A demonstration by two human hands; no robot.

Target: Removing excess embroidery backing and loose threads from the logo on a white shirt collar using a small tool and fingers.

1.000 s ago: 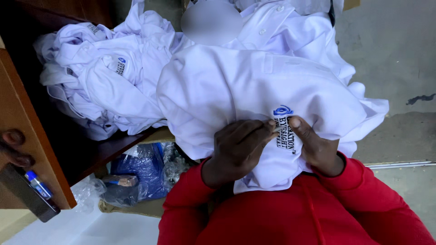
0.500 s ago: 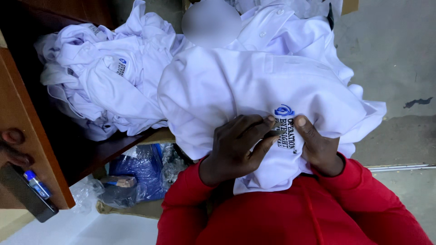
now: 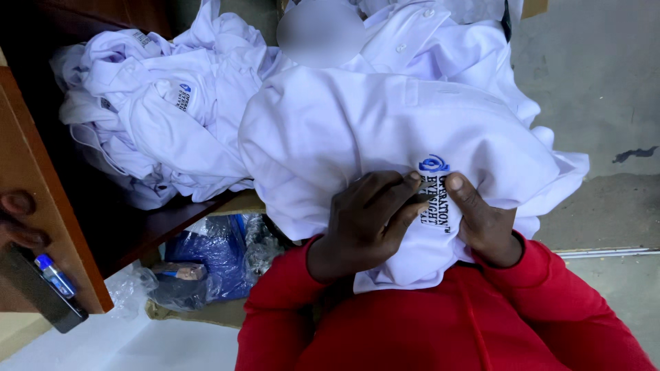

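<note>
The left hand (image 3: 368, 223) and right hand (image 3: 481, 220) each pinched the white shirt (image 3: 357, 130) on the lap, right by its blue badge (image 3: 433, 196), and should have held the cloth flat and tight.

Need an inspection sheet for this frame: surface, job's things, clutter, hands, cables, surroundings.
Surface: dark brown wooden shelf, mostly covered.
Job's things: white cotton shirt with blue embroidered emblem on the person's lap.
Clutter: heap of crumpled white shirts on shelf; blue plastic bag below.
Hands: left hand and right hand press the shirt beside the emblem.
Cables: nothing seen.
Surroundings: grey concrete floor; red sleeves.
</note>
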